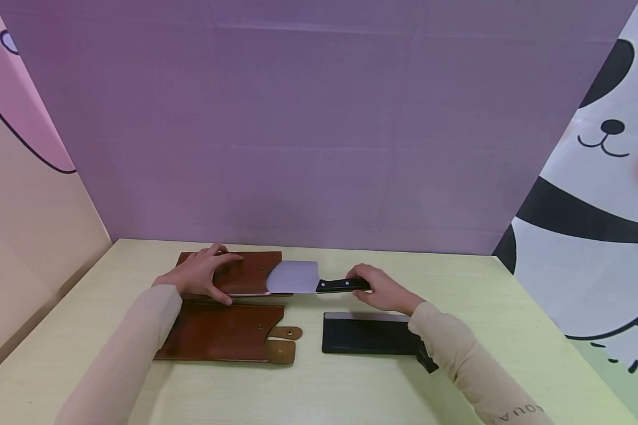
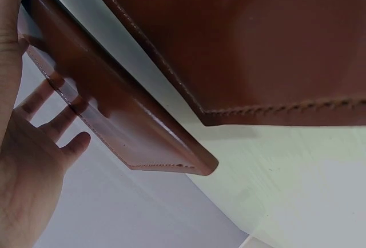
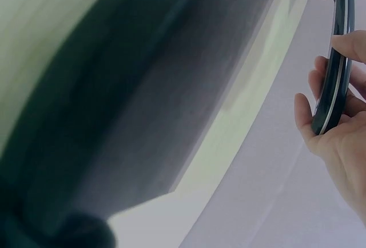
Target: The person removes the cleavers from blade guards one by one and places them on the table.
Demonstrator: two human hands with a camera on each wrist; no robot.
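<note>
My left hand (image 1: pixel 202 271) spans a brown leather sheath (image 1: pixel 255 273) near the back of the table, thumb at its near edge and fingers reaching the far stitched edge. A cleaver (image 1: pixel 292 277) lies partly inside the sheath's curved mouth; its broad silver blade shows toward the handle and the rest is hidden in the leather. With my right hand (image 1: pixel 385 292) I grip the end of its black riveted handle (image 3: pixel 337 54). In the left wrist view, the fingers (image 2: pixel 71 145) are spread along the sheath (image 2: pixel 123 128).
Nearer me lies a second brown sheath (image 1: pixel 218 333) with a tan snap strap (image 1: pixel 283 348). To its right is a dark-bladed cleaver (image 1: pixel 367 337) with a grey edge, its handle partly behind my right sleeve. A purple panel (image 1: pixel 308 124) stands behind the table.
</note>
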